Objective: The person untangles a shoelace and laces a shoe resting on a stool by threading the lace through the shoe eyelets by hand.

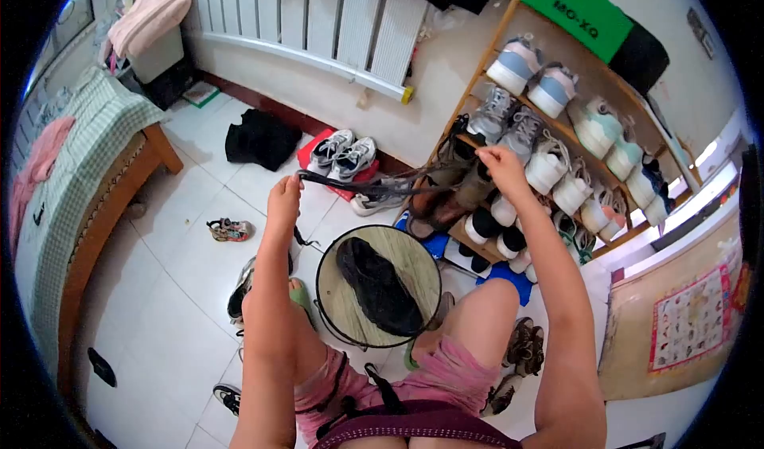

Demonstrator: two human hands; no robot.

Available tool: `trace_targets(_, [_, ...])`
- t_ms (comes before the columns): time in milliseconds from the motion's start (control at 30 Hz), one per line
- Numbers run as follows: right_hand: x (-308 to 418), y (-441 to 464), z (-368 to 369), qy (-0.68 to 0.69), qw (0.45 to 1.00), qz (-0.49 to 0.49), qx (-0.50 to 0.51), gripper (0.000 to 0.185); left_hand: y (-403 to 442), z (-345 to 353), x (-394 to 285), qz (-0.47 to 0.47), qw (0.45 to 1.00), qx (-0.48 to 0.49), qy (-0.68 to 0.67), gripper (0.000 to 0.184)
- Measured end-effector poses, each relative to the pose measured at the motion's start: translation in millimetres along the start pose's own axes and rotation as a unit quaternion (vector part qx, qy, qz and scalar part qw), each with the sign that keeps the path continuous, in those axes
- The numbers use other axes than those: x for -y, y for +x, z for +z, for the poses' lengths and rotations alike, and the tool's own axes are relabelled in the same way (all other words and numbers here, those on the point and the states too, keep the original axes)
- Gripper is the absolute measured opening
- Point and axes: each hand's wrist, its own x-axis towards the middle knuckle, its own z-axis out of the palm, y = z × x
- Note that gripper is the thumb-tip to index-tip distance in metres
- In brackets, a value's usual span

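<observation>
Dark laces (330, 182) are gripped by left hand (283, 200) and right hand (503, 170), well apart. A black shoe (378, 286) is supported by a table (414, 259).

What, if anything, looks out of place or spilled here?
A single black shoe lies on a round wood-grained tabletop, an odd spot for footwear. A crumpled black cloth lies on the white tiled floor, as if dropped. I see no spill.

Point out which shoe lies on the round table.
The black shoe: it alone lies on the table, while the rack holds many others.
</observation>
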Motion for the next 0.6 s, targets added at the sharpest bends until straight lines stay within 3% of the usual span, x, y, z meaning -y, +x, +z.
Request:
trace_targets(33, [-4.7, 17.8, 5.7, -0.109, 0.990, -0.083, -0.037, 0.025, -1.2, 3.4, -15.1, -0.031, 0.999, 0.004, -0.034, 0.035])
trace_targets(67, [-6.6, 34.8, 12.5, -0.109, 0.990, -0.084, -0.036, 0.025, 3.4, 4.3, -17.6, -0.035, 0.998, 0.012, -0.051, 0.033])
trace_targets(133, [-7.1, 63.7, 25.3, -0.281, 0.953, -0.098, -0.064, 0.040, 8.2, 8.0, -21.2, -0.036, 0.999, 0.003, -0.024, 0.033])
trace_targets(167, [-8.9, 75.2, 34.4, -0.281, 0.953, -0.099, -0.059, 0.040, 9.8, 9.0, -17.1, -0.040, 0.999, -0.006, 0.002, 0.033])
trace_targets(200, [-6.4, 84.0, 45.5, -0.357, 0.930, -0.062, -0.060, 0.050, 18.5, 6.3, 1.0, 0.030, 0.999, -0.003, 0.026, 0.033])
trace_targets(233, [-0.7, 91.9, 54.7, -0.429, 0.901, -0.027, -0.060, 0.061, 16.2, 6.8, -4.8, 0.023, 0.999, -0.006, 0.026, 0.033])
trace_targets(267, [6.2, 103.6, 58.4, -0.444, 0.895, 0.044, 0.020, 0.077, 13.9, 6.0, -12.2, 0.001, 1.000, 0.005, 0.028, 0.033])
trace_targets(400, [15.3, 114.7, 73.0, -0.581, 0.810, 0.031, 0.071, 0.054, 18.1, -3.6, -18.4, -0.075, 0.997, 0.012, -0.018, 0.032])
trace_targets(433, [12.5, 119.6, 73.3, -0.572, 0.811, 0.053, 0.113, 0.057, 18.7, -5.7, -20.8, -0.086, 0.995, 0.014, -0.041, 0.032])
trace_targets(533, [-5.5, 110.6, 72.5, -0.579, 0.813, -0.017, 0.054, 0.045, 20.9, -10.2, -20.9, -0.081, 0.992, 0.024, -0.093, 0.031])
trace_targets(600, [-16.8, 102.9, 63.3, -0.493, 0.862, -0.118, -0.004, 0.028, 20.1, -10.4, -21.7, -0.068, 0.990, 0.037, -0.121, 0.031])
